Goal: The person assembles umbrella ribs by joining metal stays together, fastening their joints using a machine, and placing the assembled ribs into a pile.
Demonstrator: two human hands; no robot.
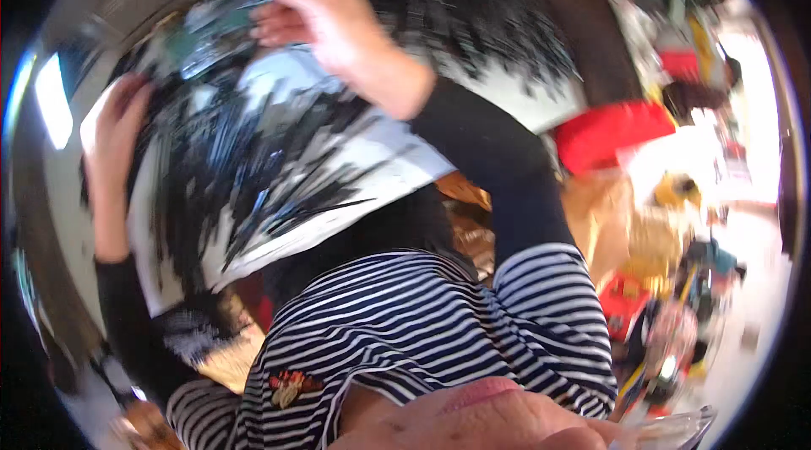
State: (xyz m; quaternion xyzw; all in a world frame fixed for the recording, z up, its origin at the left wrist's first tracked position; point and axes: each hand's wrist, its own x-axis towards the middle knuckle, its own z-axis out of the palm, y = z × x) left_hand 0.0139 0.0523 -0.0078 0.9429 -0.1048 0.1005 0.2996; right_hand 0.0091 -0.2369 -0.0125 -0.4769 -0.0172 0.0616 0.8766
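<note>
A large heap of thin black strips (228, 146) is spread over a white work surface (372, 167) in front of me, many pointing toward me. At the heap's left edge is my left hand (114, 125), its fingers bent inward and smeared by motion, so any hold is hidden. My right hand (317, 23) is raised over the far part of the heap with its fingers curled together. Glossy, clear-looking plastic (207, 40) lies just left of its fingertips; I cannot make out what, if anything, they grip.
More black strips (481, 15) lie in a second bunch beyond my right forearm. A red object (612, 133) sits at the right edge of the work surface. Farther right are golden-brown bags or wrapping (650, 243), a red item (625, 302) and mixed clutter.
</note>
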